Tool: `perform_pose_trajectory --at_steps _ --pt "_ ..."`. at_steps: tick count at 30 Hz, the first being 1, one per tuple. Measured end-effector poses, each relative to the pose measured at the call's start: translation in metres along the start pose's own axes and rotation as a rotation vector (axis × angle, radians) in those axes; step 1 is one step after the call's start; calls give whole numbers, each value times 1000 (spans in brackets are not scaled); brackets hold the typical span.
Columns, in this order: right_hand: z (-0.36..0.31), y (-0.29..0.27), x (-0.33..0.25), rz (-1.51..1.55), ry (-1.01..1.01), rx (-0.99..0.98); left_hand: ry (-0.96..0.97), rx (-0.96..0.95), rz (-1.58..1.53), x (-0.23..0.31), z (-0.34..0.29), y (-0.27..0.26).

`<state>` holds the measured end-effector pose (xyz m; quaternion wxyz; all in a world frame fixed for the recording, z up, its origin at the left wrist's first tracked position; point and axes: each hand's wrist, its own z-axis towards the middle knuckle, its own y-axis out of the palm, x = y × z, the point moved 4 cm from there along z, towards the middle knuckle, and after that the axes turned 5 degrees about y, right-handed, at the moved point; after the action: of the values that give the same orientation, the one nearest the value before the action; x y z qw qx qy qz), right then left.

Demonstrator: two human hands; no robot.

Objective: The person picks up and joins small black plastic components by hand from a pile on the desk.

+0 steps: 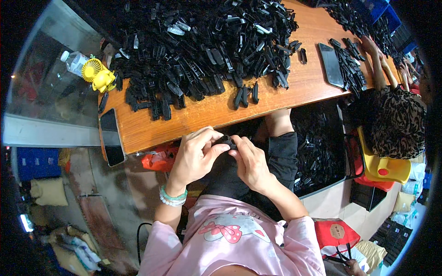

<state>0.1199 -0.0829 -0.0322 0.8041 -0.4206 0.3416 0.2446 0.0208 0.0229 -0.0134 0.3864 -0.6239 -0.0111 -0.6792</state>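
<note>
Just off the table's near edge, over my lap, a small black plastic part [225,140] is pinched between both hands. My left hand [195,155] grips it with thumb and curled fingers; a pale beaded bracelet is on that wrist. My right hand [251,163] closes its thumb and fingertips on the other end. The fingers cover much of the part, so its exact kind cannot be made out. Beyond my hands, a few similar black plastic pieces [246,95] lie near the edge, in front of a large heap of black plastic parts [184,60].
On the wooden table [301,76] lie a phone [330,64] at right and another phone [112,138] at the left corner. A yellow fan [99,76] and a bottle [74,61] stand far left. A co-worker's hand [369,47] is at right. A black bin [317,147] holds parts below.
</note>
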Motion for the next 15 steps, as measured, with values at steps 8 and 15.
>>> perform_pose_trajectory --at_steps 8,15 --pt "4 -4 3 -134 108 69 -128 204 -337 -14 -8 33" --pt "-3 -2 26 658 403 57 -220 249 -684 -28 -15 24"
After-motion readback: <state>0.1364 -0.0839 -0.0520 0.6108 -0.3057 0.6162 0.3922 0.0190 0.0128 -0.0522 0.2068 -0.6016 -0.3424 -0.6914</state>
